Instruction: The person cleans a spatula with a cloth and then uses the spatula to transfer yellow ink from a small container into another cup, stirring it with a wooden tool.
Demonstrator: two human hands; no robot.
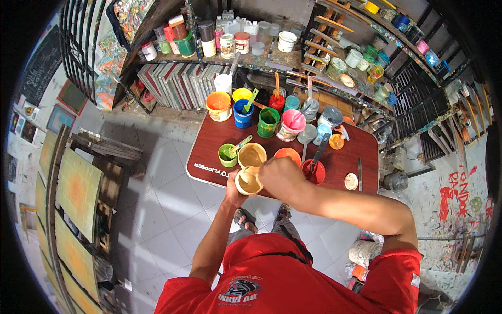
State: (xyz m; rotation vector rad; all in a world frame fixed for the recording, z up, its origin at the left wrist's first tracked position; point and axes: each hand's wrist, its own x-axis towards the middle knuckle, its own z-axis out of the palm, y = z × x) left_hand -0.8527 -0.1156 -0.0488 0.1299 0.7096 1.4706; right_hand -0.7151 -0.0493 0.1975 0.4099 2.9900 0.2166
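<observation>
Below the near edge of the red-brown table, my left hand point(233, 193) is wrapped round a small cup of tan paint point(250, 183). My right hand point(282, 179) is closed over the cup's rim. From its fist a pale stirring stick point(244, 178) seems to dip into the paint; the handle is hidden. Just beyond stands a larger tub of tan paint point(252, 155), close to the held cup. Left of it is a green cup point(227, 153) with a paint-smeared stick. An orange tub point(287, 155) and a red tub point(314, 170) with a dark-handled tool stand beyond my right forearm.
More paint tubs fill the table point(209, 137)'s far half, among them a blue tub point(243, 116) and a pink tub point(292, 124). A round lid point(351, 181) lies near a knife-like tool point(360, 174) at right. Shelves point(272, 63) of jars stand behind; painted panels point(78, 188) lean at left.
</observation>
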